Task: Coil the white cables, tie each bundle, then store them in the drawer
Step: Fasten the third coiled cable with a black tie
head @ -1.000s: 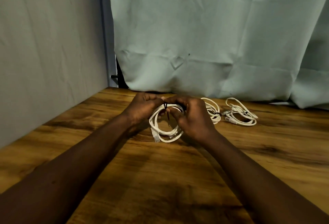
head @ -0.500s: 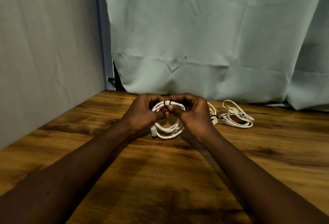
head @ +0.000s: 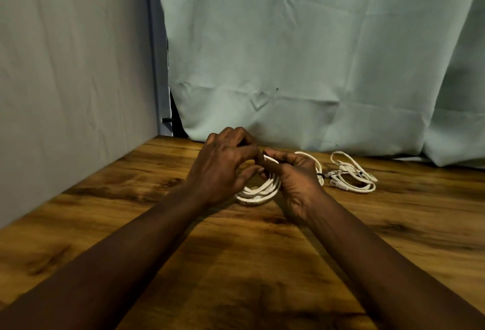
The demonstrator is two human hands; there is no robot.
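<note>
A coiled white cable (head: 258, 190) sits between my hands above the wooden table (head: 236, 264). My left hand (head: 225, 167) curls over the coil's top left, its fingertips pinching at the top of the loops. My right hand (head: 294, 180) grips the coil's right side, thumb and fingers closed on the strands. The black tie is mostly hidden under the fingers. Behind my right hand lies a second coiled cable (head: 313, 163) with a dark tie. A third, looser white cable bundle (head: 351, 176) lies to its right.
A grey wall (head: 70, 80) bounds the table on the left. A pale green curtain (head: 315, 54) hangs along the table's back edge. No drawer is in view.
My left hand has risen and turned over the top of the coil. The coil has tipped flatter and now shows mostly below my hands.
</note>
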